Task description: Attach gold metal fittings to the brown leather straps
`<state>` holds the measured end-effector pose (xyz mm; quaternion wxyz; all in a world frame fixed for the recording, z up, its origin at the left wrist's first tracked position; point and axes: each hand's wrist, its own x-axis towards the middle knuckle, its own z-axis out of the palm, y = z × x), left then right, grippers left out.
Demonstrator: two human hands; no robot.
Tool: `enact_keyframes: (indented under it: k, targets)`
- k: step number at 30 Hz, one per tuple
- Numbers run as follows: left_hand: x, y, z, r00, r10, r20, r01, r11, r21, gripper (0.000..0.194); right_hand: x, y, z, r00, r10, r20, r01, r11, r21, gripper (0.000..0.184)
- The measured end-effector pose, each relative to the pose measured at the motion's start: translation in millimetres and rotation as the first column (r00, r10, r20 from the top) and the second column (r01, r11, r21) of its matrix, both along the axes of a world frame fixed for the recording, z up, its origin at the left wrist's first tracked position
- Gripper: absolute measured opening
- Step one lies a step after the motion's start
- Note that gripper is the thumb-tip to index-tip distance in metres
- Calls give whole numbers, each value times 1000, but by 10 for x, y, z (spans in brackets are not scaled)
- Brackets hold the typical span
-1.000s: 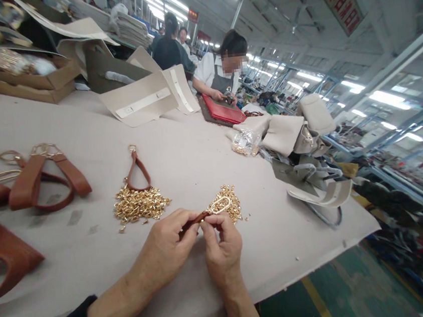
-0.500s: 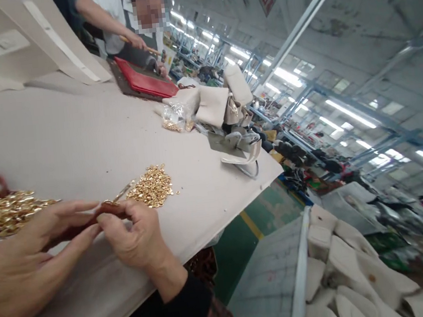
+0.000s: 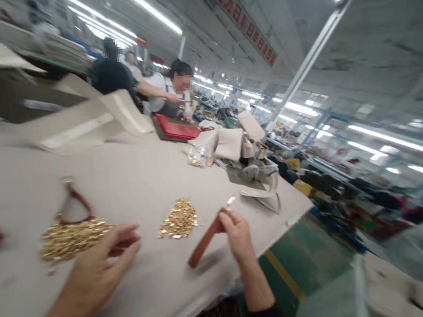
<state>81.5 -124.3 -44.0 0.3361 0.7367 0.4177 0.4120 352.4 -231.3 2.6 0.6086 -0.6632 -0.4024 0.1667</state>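
Brown leather made up the strap (image 3: 205,244) in the right hand (image 3: 237,231). The thumb and fingers were closed on its top end, and a shiny bit (image 3: 231,201) poked out past the fingertips. The strap sloped down to the left, with its low end close to the table (image 3: 135,186). It was too blurry to tell if that end touched.

The left hand (image 3: 101,263) was partly open, with a gap between the thumb and fingers. I could not tell if it had anything tiny in it. It was just beside a big gold pile (image 3: 72,238) of little bits. A brown loop (image 3: 87,206) with a ring on top lay against the back of that pile. A smaller gold pile (image 3: 179,220) sat between the two hands, a bit farther back.

Farther off were a clear bag (image 3: 199,154) and some cream bags (image 3: 228,144). Another person (image 3: 157,96) in a white top leaned over a flat red thing (image 3: 178,127).
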Motion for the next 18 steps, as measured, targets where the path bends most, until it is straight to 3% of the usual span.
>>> enact_keyframes:
  k: [2, 4, 7, 9, 11, 14, 18]
  targets:
    - [29, -93, 101, 994, -108, 17, 108, 994, 10, 28, 414, -46, 74, 999, -45, -16, 44, 998, -52, 49]
    - [56, -140, 164, 990, -144, -5, 144, 989, 32, 21, 849, -11, 68, 995, -101, 8, 101, 987, -124, 51]
    - [7, -200, 227, 985, -136, -107, 144, 988, 64, 14, 1316, 79, -54, 884, -187, 429, 354, 867, -351, 66]
    - [-113, -263, 297, 975, -110, -194, 131, 986, 100, 13, 1379, 101, -172, 837, -195, 512, 407, 847, -341, 73]
    - [-295, -306, 406, 957, -62, -283, 105, 985, 139, 15, 1219, 104, -309, 863, -168, 477, 352, 876, -329, 70]
    - [-629, -230, 610, 909, 66, -412, 21, 979, 204, 14, 676, 115, -517, 917, -86, 389, 208, 936, -284, 62]
    - [-945, 199, 804, 737, 262, -623, -96, 953, 288, 21, -174, 158, -675, 914, 156, 376, -80, 975, -209, 47]
